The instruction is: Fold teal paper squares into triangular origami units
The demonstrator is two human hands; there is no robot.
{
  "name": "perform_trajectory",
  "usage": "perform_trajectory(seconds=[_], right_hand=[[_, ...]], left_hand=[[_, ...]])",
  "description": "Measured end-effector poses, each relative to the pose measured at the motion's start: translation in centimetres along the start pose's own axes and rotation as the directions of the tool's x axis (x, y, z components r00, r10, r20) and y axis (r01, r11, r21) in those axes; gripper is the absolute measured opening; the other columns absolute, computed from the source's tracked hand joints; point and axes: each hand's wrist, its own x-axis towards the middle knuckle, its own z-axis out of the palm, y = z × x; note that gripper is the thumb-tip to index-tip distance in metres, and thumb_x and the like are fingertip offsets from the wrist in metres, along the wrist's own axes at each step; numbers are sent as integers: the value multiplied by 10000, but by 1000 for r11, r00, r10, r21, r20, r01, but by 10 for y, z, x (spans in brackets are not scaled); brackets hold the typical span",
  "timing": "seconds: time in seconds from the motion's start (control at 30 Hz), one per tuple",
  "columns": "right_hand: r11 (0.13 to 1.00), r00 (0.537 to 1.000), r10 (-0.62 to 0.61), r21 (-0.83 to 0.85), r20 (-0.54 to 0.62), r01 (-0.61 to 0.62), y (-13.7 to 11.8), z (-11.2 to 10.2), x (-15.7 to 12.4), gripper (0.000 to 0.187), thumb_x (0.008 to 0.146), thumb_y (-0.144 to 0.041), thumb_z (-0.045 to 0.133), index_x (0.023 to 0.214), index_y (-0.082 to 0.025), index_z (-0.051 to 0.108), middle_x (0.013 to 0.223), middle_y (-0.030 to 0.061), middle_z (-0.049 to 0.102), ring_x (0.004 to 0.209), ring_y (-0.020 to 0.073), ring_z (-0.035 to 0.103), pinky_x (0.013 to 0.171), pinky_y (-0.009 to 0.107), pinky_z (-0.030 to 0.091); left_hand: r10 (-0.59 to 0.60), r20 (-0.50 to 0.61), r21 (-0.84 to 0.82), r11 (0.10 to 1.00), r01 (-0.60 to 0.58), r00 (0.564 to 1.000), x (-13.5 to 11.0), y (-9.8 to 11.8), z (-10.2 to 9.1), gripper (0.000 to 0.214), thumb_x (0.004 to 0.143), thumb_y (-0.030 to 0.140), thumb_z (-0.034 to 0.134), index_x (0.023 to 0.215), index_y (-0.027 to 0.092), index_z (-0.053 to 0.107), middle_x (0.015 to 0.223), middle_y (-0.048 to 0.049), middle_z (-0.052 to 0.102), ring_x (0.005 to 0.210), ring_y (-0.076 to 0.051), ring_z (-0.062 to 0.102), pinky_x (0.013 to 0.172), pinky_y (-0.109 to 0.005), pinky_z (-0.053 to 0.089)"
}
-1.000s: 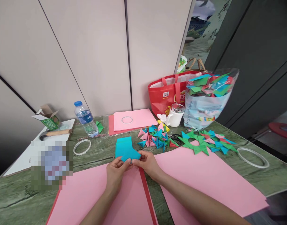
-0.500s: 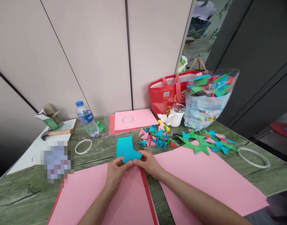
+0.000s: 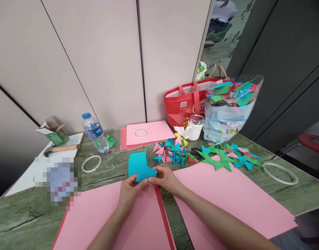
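Observation:
Both of my hands hold a small folded piece of blue paper (image 3: 144, 173) near the middle of the view. My left hand (image 3: 130, 189) pinches its lower left edge, thumb in front. The right corner of the paper sits between the thumb and fingers of my right hand (image 3: 163, 178). Behind the paper lies a stack of blue paper squares (image 3: 137, 159), partly covered by it. Under my left forearm is a pile of large pink sheets (image 3: 97, 215) with a red edge showing. More pink sheets (image 3: 227, 201) lie beneath my right forearm.
Folded paper pieces (image 3: 172, 152) and star-shaped rings (image 3: 219, 159) lie beyond my right hand. Behind them stand a white mug (image 3: 195, 129), a red bag (image 3: 175, 107) and a plastic bag (image 3: 224, 119) of folded paper. At left are a water bottle (image 3: 95, 133), tape ring (image 3: 91, 170) and hammer (image 3: 63, 148).
The view has shifted very slightly. Both hands keep their pinch on the blue paper, which looks tilted a little differently.

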Motion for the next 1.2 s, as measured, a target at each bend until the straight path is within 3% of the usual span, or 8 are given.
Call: perform_trajectory(seconds=[0.17, 0.3, 0.47, 0.57, 0.7, 0.8, 0.9, 1.2], right_hand=[[990, 993, -93, -115, -72, 84, -7, 0, -1, 330, 582, -226, 687, 883, -180, 558, 882, 30, 601, 840, 171, 564, 700, 281, 456], [986, 980, -161, -59, -114, 156, -7, 9, -6, 216, 644, -173, 610, 810, -206, 477, 699, -35, 524, 644, 115, 545, 570, 229, 463], [977, 981, -192, -95, -18, 190, -2, 18, -11, 66, 704, -184, 533, 765, -201, 547, 751, -4, 505, 642, 121, 538, 554, 242, 490], [944, 969, -245, -219, 46, 249, -3, 18, -13, 188, 684, -132, 532, 831, -222, 606, 843, 19, 528, 744, 143, 542, 625, 258, 491], [928, 954, -284, -221, 97, 299, -6, 16, -15, 332, 645, -99, 566, 941, -247, 588, 940, 28, 531, 804, 148, 547, 700, 273, 483], [939, 965, -260, -224, 36, 261, -6, 16, -15, 331, 593, -180, 668, 910, -224, 581, 919, 32, 540, 791, 161, 546, 668, 271, 479], [957, 975, -221, -200, -34, 210, -3, 16, -13, 290, 588, -228, 682, 852, -204, 565, 822, 18, 563, 710, 152, 545, 596, 250, 456], [954, 974, -219, -220, -50, 203, -5, 8, -8, 230, 647, -170, 603, 874, -198, 579, 825, 6, 596, 704, 146, 544, 575, 230, 413]], left_hand=[[-22, -44, 104, 994, 26, 999, 0, 0, -1, 214, 593, 338, 674, 609, 153, 569, 494, 7, 600, 436, -143, 558, 397, -207, 392], [13, -73, -13, 1000, -14, 997, 3, -3, 0, 222, 591, 328, 672, 696, 158, 575, 604, 0, 635, 554, -167, 602, 507, -248, 464], [67, -212, -140, 985, -98, 975, 6, -4, -2, 437, 566, 256, 703, 957, 170, 529, 621, 32, 598, 634, -145, 598, 608, -261, 488], [97, -265, -139, 981, -138, 959, 7, -5, -5, 485, 563, 269, 711, 996, 185, 510, 675, 17, 604, 630, -140, 598, 582, -247, 488], [94, -287, -104, 986, -129, 953, 8, -6, -7, 516, 554, 320, 713, 1017, 196, 521, 865, -53, 628, 703, -180, 611, 588, -285, 504], [126, -255, -72, 986, -149, 959, 7, -6, -6, 550, 575, 307, 701, 1086, 216, 519, 1011, -88, 606, 941, -227, 561, 677, -287, 495], [117, -192, -63, 989, -131, 974, 6, -4, -6, 596, 578, 285, 703, 1136, 213, 507, 929, -70, 638, 982, -220, 538, 720, -284, 483], [140, -124, 65, 989, -133, 982, 5, 0, -7, 264, 549, 250, 710, 799, 173, 670, 717, -32, 672, 679, -187, 613, 643, -282, 501]])
